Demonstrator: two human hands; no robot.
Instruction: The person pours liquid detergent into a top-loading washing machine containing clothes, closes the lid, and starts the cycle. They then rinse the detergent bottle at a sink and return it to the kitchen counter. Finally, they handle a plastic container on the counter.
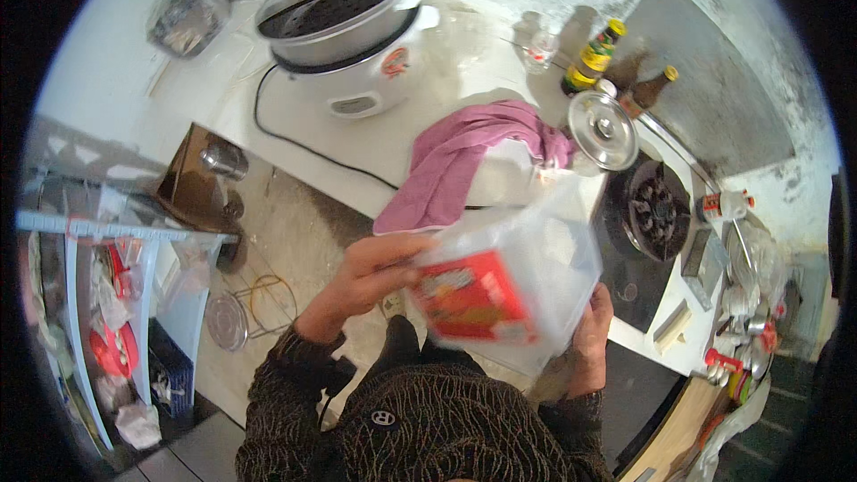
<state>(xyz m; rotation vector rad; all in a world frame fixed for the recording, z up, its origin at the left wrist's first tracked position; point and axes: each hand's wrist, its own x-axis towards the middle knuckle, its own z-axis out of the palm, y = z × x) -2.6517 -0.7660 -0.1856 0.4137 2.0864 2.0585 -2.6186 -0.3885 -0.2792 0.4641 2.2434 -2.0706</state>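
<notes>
A translucent white plastic container with a red label [479, 294] is held up before my body, somewhat blurred. My left hand [375, 278] grips its left upper side, while my right hand [592, 325] holds it at the right. Just beyond it on the white counter lies a pink towel [448, 167], its lower end hanging near the counter's edge. Beside the towel a white object is partly hidden behind the container. What the container holds cannot be told.
A white electric cooker [361, 87] with a glass-lidded steamer pot stands at the back. A glass lid [603, 130], sauce bottles [594, 57] and a gas burner [653, 211] are at the right. Light-blue shelves [144, 308] and a wire stool [268, 301] stand left.
</notes>
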